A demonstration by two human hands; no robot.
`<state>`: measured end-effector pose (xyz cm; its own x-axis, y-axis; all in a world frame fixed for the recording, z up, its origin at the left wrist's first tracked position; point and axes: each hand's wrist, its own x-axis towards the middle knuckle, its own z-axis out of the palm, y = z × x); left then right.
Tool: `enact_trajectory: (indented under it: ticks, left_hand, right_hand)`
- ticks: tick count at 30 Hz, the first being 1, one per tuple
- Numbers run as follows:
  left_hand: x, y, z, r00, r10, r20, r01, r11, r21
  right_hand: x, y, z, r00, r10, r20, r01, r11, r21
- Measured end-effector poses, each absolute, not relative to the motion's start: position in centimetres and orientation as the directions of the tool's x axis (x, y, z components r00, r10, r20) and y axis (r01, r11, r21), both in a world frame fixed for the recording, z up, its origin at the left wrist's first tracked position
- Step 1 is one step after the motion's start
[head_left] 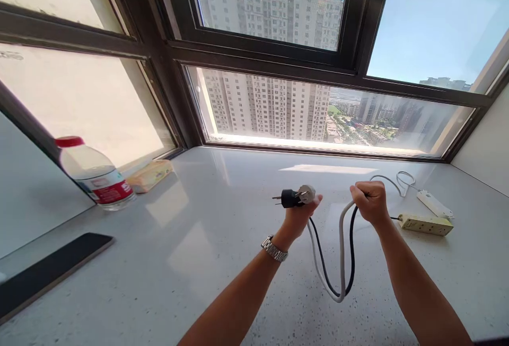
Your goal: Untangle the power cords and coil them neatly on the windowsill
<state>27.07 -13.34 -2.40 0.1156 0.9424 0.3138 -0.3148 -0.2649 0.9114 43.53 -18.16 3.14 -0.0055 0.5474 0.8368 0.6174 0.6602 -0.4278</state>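
Observation:
My left hand (299, 221) is closed around two power plugs, a black plug (289, 198) and a white plug (306, 194), their metal pins pointing outward. From it a white cord (342, 250) and a black cord (352, 245) hang together in a U-shaped loop. The loop rises to my right hand (370, 201), a fist gripping both cords. Beyond that hand, the cords run to a yellowish power strip (425, 224) and a white power strip (435, 204), lying side by side on the white speckled counter (254, 282).
At the left stands a clear bottle (101, 179) with a red cap, beside a yellowish soft pack (150, 175). A dark flat slab-like object (55, 272) lies at the left edge. Dark-framed windows (262, 60) border the counter's back and left sides.

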Motion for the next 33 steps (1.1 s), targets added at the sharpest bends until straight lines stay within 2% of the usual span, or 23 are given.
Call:
enact_trajectory:
  ticks: [5,8,12,14,17,21,27,33]
  left_hand:
    - [30.3,-14.5,-2.1,0.329,0.837,0.436,-0.423,-0.282,0.861]
    - [29.8,-14.8,-1.8,0.382,0.782,0.494,-0.322,-0.388,0.864]
    - [28.5,-15.8,-1.1,0.437,0.726,0.532,-0.187,-0.505,0.843]
    - [28.3,-16.2,-0.7,0.391,0.683,0.617,-0.159,-0.61,0.776]
    - [28.1,-16.3,0.0,0.207,0.639,0.741,-0.157,-0.725,0.67]
    - [27.4,-16.2,1.7,0.054,0.628,0.777,-0.185,-0.758,0.626]
    - [25.9,-17.2,4.4,0.025,0.617,0.787,-0.219,-0.765,0.606]
    - [27.2,-15.3,2.6,0.118,0.585,0.802,-0.265,-0.76,0.593]
  right_hand:
    - [41.1,-16.6,1.7,0.074,0.7,0.71,0.509,0.586,-0.631]
    - [41.1,-15.8,1.1,0.176,0.75,0.637,0.435,0.522,-0.734]
    - [41.1,-15.4,1.2,0.343,0.754,0.56,0.385,0.431,-0.816]
    - [40.8,-15.4,1.1,0.4,0.737,0.544,0.396,0.396,-0.828]
    - [40.4,-15.4,0.8,0.437,0.712,0.55,0.434,0.369,-0.822]
    - [40.0,-15.2,0.1,0.389,0.745,0.541,0.464,0.349,-0.814]
    - [39.7,-14.5,-1.1,0.279,0.818,0.503,0.476,0.337,-0.812]
    - [39.3,-15.0,-0.8,0.261,0.82,0.51,0.447,0.366,-0.817]
